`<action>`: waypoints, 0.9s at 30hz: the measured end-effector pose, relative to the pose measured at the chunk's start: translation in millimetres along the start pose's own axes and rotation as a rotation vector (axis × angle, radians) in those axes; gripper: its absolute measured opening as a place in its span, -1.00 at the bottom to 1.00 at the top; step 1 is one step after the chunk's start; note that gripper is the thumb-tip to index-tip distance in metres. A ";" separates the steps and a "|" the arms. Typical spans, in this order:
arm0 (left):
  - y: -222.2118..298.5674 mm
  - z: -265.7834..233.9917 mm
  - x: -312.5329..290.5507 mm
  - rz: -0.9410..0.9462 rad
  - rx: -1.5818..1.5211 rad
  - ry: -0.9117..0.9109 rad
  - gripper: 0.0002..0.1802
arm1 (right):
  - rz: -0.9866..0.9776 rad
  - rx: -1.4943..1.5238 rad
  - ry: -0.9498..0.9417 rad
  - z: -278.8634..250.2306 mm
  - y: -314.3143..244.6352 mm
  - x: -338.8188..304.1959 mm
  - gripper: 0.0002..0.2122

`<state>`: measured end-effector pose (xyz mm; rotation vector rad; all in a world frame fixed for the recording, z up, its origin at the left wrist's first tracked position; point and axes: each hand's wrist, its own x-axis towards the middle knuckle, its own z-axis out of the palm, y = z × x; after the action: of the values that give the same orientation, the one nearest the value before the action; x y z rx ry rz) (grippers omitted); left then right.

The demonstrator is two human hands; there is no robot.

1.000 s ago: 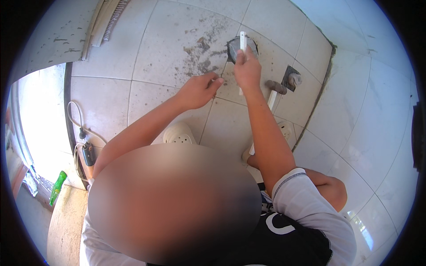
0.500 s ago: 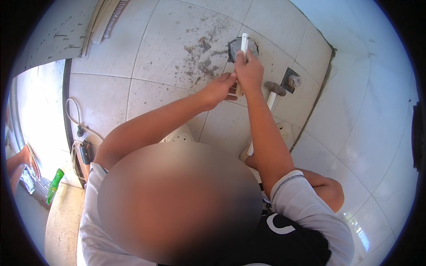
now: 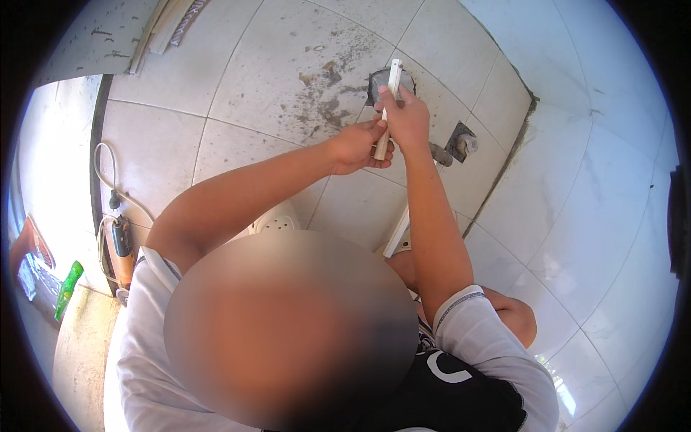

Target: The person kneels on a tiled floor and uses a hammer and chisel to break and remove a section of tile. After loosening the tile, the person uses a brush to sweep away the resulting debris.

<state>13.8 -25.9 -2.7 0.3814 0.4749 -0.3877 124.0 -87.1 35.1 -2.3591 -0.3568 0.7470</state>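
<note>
A slim white strip [image 3: 386, 126], seemingly a plastic or wooden batten with a small hole near its far end, is held in both hands. My left hand [image 3: 356, 147] pinches its near part, with fingers curled beneath. Higher up, my right hand [image 3: 409, 121] grips the strip with the thumb along it. Just beyond lies a rough-edged round opening [image 3: 378, 81] in the tiles, its inside grey. By my right forearm rests a hammer-like tool with a brownish head [image 3: 441, 154]; a long white bar [image 3: 398, 232], possibly its handle, shows partly behind the arm.
Right of the round opening is a square cutout [image 3: 461, 142] with a pale lump in it. Grey dirt [image 3: 331, 90] marks the tiled floor [image 3: 165, 144]. At left lie a corded black-and-orange power tool [image 3: 122, 241] and a green object [image 3: 68, 290]. A tiled wall [image 3: 597, 180] rises right.
The strip has come slightly nearer, and more of its near end shows. My left hand has turned, its fingers now curling under the strip. The whole view has shifted a little.
</note>
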 end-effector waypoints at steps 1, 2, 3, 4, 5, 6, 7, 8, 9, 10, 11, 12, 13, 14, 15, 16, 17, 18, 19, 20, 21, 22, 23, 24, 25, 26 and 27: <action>0.4 0.4 0.4 0.001 -0.002 -0.001 -0.59 | 0.013 0.017 -0.011 -0.5 2.2 0.2 -0.61; 1.4 0.9 0.9 0.020 -0.035 0.028 -0.60 | -0.008 -0.044 0.007 -1.8 5.0 1.5 -0.59; 1.9 1.6 1.1 0.021 -0.061 0.068 -0.60 | -0.021 -0.010 0.017 -4.6 10.1 0.7 -0.58; 2.3 2.5 1.1 0.031 -0.081 0.110 -0.61 | -0.030 0.028 0.032 -8.5 16.6 -0.6 -0.58; 1.9 3.4 0.5 0.028 -0.052 0.155 -0.60 | -0.032 0.072 0.046 -13.4 24.9 -2.6 -0.57; 0.7 4.7 -0.2 0.037 -0.021 0.201 -0.59 | 0.018 0.125 0.087 -20.7 35.9 -8.5 -0.58; -1.2 5.9 -1.0 0.044 0.012 0.251 -0.58 | 0.044 0.097 0.191 -29.0 48.5 -14.3 -0.57; -3.8 7.1 -2.2 0.043 0.080 0.250 -0.57 | 0.030 0.101 0.270 -37.4 63.1 -21.4 -0.57; -6.9 8.3 -3.7 0.039 0.154 0.255 -0.55 | -0.010 -0.064 0.368 -47.1 78.6 -28.6 -0.57; -9.2 8.9 -4.6 0.022 0.226 0.266 -0.53 | -0.046 -0.214 0.455 -54.7 94.9 -36.3 -0.56; -11.0 8.8 -5.0 0.048 0.268 0.278 -0.52 | -0.006 -0.281 0.429 -60.3 111.1 -43.6 -0.54; -12.7 8.5 -5.5 0.058 0.306 0.294 -0.51 | 0.058 -0.349 0.404 -64.9 126.1 -51.5 -0.53; -13.8 7.6 -5.6 0.068 0.346 0.310 -0.49 | 0.147 -0.428 0.386 -67.0 139.8 -59.6 -0.51; -14.2 6.0 -5.7 0.069 0.376 0.325 -0.49 | 0.126 -0.453 0.352 -66.7 151.7 -68.3 -0.50; -14.1 3.8 -5.6 0.071 0.407 0.341 -0.49 | 0.130 -0.489 0.325 -65.2 161.9 -76.6 -0.48; -13.8 1.5 -5.4 0.078 0.438 0.363 -0.49 | 0.170 -0.536 0.295 -63.7 170.1 -82.6 -0.47; -13.6 -0.8 -5.4 0.095 0.486 0.375 -0.49 | 0.157 -0.534 0.274 -61.2 176.7 -87.4 -0.46; -13.5 -3.0 -5.3 0.118 0.533 0.393 -0.48 | 0.180 -0.544 0.248 -58.0 181.7 -91.2 -0.45; -13.6 -5.0 -5.2 0.140 0.581 0.411 -0.47 | 0.205 -0.551 0.215 -54.5 185.5 -93.7 -0.44; -13.8 -7.0 -5.3 0.139 0.586 0.410 -0.46 | 0.208 -0.539 0.207 -51.1 188.1 -95.3 -0.46; -14.1 -8.7 -5.3 0.139 0.592 0.409 -0.46 | 0.213 -0.524 0.193 -47.7 190.0 -96.0 -0.47; -14.1 -10.2 -5.2 0.140 0.594 0.404 -0.45 | 0.213 -0.521 0.203 -44.3 191.0 -96.1 -0.48; -14.1 -11.5 -5.1 0.165 0.645 0.413 -0.44 | 0.241 -0.442 0.213 -41.5 191.5 -95.9 -0.50; -13.6 -12.8 -5.0 0.192 0.692 0.420 -0.43 | 0.264 -0.374 0.245 -38.6 191.6 -95.7 -0.53; -12.9 -13.7 -4.7 0.221 0.739 0.426 -0.43 | 0.326 -0.301 0.268 -36.5 191.2 -95.4 -0.55; -12.0 -14.1 -4.6 0.214 0.743 0.433 -0.43 | 0.252 -0.317 0.305 -35.8 190.4 -95.6 -0.57; -10.7 -14.4 -4.4 0.207 0.748 0.439 -0.43 | 0.220 -0.328 0.333 -35.5 189.5 -95.7 -0.58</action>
<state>0.2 -27.6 -15.1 1.2480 0.7020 -0.2666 80.4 -289.7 -23.3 -2.8089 -0.0796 0.3998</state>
